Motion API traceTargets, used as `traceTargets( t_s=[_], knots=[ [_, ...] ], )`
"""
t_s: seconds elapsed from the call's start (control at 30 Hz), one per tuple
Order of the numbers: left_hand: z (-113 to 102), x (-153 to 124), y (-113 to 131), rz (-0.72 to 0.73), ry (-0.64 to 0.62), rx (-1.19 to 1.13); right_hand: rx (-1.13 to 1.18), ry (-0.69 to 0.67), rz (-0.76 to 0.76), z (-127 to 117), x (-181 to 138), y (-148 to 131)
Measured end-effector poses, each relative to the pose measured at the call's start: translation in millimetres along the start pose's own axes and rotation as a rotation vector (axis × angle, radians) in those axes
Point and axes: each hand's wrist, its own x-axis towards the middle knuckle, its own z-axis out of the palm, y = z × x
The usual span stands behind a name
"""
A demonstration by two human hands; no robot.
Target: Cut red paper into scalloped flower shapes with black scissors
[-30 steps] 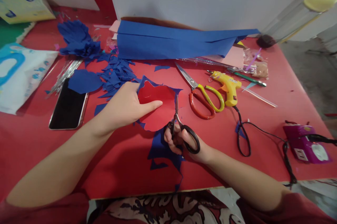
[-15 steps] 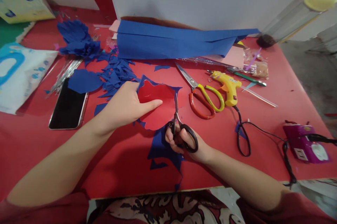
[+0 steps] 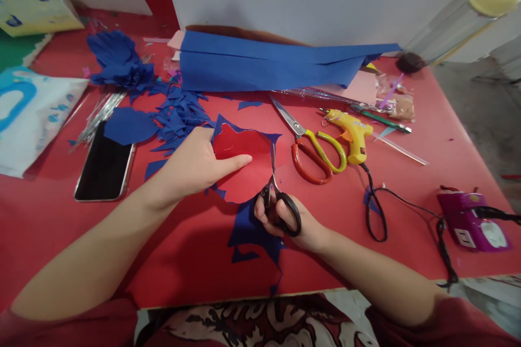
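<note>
My left hand [image 3: 199, 157] grips a red paper template [image 3: 244, 178] laid over blue paper [image 3: 222, 123], its thumb stretched across the red face. Blue edges show past the template at the top and lower left. In my right hand [image 3: 288, 219] are black-handled scissors [image 3: 293, 215], blades pointing up along the template's right edge, against the blue paper there. Their handles are nearly closed. Below the scissors hang or lie blue offcuts [image 3: 248, 227]; which of the two is unclear.
Large scissors [image 3: 313, 154] and a yellow glue gun [image 3: 350, 132] lie to the right, its cord near a purple socket block [image 3: 472, 219]. Left are a phone [image 3: 106, 168], blue petal shapes [image 3: 129, 125] and scraps [image 3: 181, 113]. Folded blue paper [image 3: 264, 64] lies behind.
The black scissors have closed further, their right handle loop moving left toward the other. My left hand and the papers hold nearly the same place.
</note>
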Motion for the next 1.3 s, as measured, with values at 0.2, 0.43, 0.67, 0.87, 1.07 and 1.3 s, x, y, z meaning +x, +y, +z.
traceTargets(
  t_s=[0.2, 0.43, 0.67, 0.87, 1.07, 1.3],
  knots=[
    [-2.2, -1.1, 1.3, -0.043, -0.005, -0.021, 0.027, -0.036, -0.016, -1.9, 0.7, 2.1],
    [-0.4, 0.2, 0.7, -0.062, 0.021, -0.045, 0.041, -0.040, -0.007, -3.4, -0.5, 5.3],
    [-1.6, -2.5, 2.1, -0.068, 0.017, -0.056, 0.030, -0.029, 0.000, -3.5, -0.5, 4.9],
    [-0.2, -3.0, 2.2, -0.037, 0.026, -0.061, 0.022, -0.041, 0.000, -4.0, -0.1, 5.1],
    [-0.9, -1.1, -1.1, -0.069, 0.023, -0.057, 0.017, -0.031, 0.003, -3.3, 0.0, 5.8],
    [-0.4, -0.7, -2.9, -0.095, 0.052, -0.076, 0.016, -0.034, -0.005, -3.4, -0.5, 5.3]
  ],
)
